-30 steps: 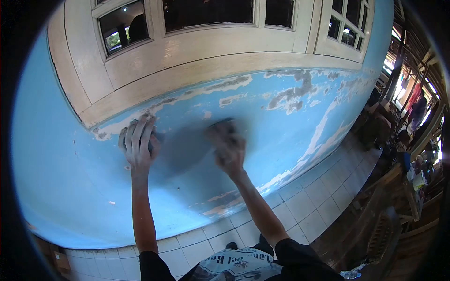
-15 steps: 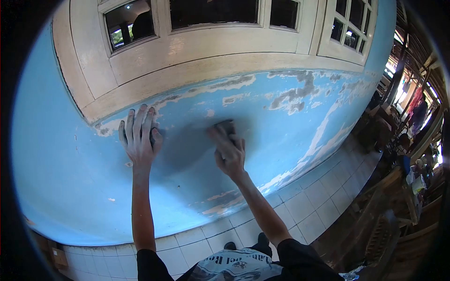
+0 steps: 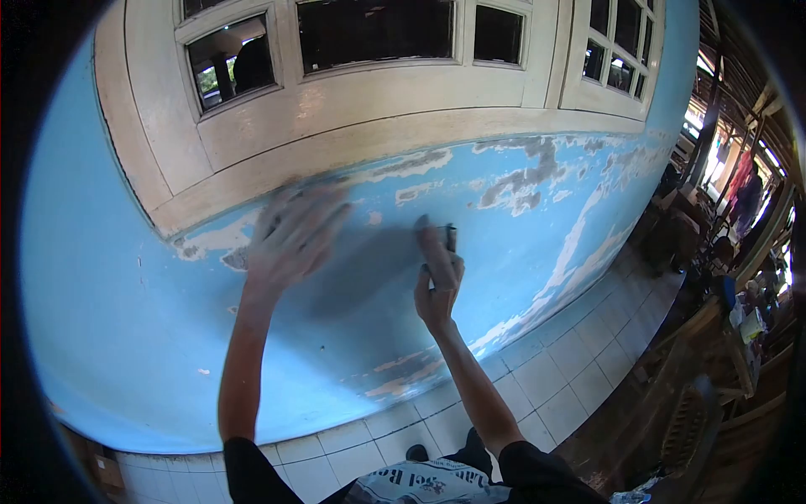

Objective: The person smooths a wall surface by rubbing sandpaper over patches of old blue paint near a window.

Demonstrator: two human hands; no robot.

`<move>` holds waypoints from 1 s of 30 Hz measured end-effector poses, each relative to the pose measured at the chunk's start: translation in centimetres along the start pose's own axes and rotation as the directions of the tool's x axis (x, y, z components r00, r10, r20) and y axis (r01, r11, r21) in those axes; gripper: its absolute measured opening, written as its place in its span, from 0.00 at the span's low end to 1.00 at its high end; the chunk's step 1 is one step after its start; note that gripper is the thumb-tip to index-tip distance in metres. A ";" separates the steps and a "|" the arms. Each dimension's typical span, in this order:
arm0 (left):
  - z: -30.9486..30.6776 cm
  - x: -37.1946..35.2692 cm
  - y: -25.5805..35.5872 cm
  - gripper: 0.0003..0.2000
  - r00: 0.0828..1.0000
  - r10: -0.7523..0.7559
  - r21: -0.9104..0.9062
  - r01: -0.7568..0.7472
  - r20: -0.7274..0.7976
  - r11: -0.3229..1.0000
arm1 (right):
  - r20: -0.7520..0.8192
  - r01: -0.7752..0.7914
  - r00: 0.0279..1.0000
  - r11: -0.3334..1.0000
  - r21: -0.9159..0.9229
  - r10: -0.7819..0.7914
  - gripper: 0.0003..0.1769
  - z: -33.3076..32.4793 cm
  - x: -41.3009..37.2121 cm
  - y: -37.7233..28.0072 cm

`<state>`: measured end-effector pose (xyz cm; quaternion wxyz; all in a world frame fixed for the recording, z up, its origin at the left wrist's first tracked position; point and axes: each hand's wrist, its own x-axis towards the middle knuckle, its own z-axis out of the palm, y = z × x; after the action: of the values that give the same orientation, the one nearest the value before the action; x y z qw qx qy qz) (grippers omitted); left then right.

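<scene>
My left hand [image 3: 298,231] is blurred, its fingers stretched out over the wall just below the window frame. Nothing shows in it. To its right, my right hand [image 3: 438,286] is closed around a small, dark, flat tool [image 3: 452,238], seen nearly edge-on. Its exact kind is hard to make out. Behind both hands is the light blue wall [image 3: 151,336]. Patches of its paint are gone, baring white and a grey patch [image 3: 520,181] under the window. A shadow lies on the wall between my hands.
Above is the cream wooden window frame [image 3: 353,139] with dark glass panes. White floor tiles [image 3: 537,378] run along the wall's foot, where my feet stand. At the right are wooden furniture [image 3: 672,361] and clutter, including a small pale container [image 3: 752,326].
My left hand has moved right along the wall below the frame. My right hand has shifted right and slightly down, turning the dark tool edge-on. The view has tilted up slightly.
</scene>
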<state>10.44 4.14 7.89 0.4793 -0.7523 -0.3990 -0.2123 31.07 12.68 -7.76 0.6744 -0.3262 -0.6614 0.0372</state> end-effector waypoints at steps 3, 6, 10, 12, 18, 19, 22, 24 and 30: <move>1.0 6.5 -0.3 0.29 0.960 0.278 0.018 -0.278 -0.031 0.960 | -0.147 -0.005 0.989 0.998 0.063 0.014 0.29 1.1 1.4 -0.4; 4.1 11.6 -0.9 0.30 0.898 0.439 0.103 -0.434 -0.036 0.895 | -0.047 0.120 0.991 0.992 -0.046 -0.122 0.26 1.8 0.0 -1.6; 5.4 12.5 -0.3 0.29 0.898 0.433 0.084 -0.438 0.074 0.895 | -0.049 0.120 0.991 0.990 -0.077 -0.124 0.21 2.4 -0.3 0.5; 5.7 12.1 -0.3 0.29 0.906 0.419 0.057 -0.423 0.060 0.905 | -0.248 0.008 0.969 0.999 0.032 0.001 0.21 2.6 0.3 0.1; 5.8 12.2 -0.4 0.27 0.917 0.398 0.049 -0.399 0.023 0.916 | 0.012 0.167 0.986 0.986 -0.012 -0.167 0.21 1.1 -0.4 0.8; 5.9 12.1 -0.3 0.27 0.916 0.400 0.063 -0.401 0.023 0.914 | 0.017 0.163 0.987 0.986 -0.019 -0.163 0.21 1.1 -0.5 1.4; 5.9 12.0 -0.4 0.26 0.911 0.412 0.033 -0.413 0.017 0.910 | -0.055 -0.104 0.993 0.994 0.029 0.106 0.25 1.3 -1.0 1.6; 5.8 12.1 -0.3 0.25 0.908 0.418 0.071 -0.419 0.033 0.905 | -0.080 -0.017 0.997 0.999 -0.042 0.014 0.22 2.5 -1.9 1.4; 5.8 12.1 -0.3 0.22 0.903 0.430 0.119 -0.430 0.023 0.895 | -0.144 -0.006 0.989 0.993 0.121 0.023 0.26 2.1 0.0 0.6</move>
<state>16.95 14.20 13.90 0.5599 -0.7909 -0.2343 -0.0781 29.34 14.00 -8.23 0.7389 -0.2915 -0.6047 0.0582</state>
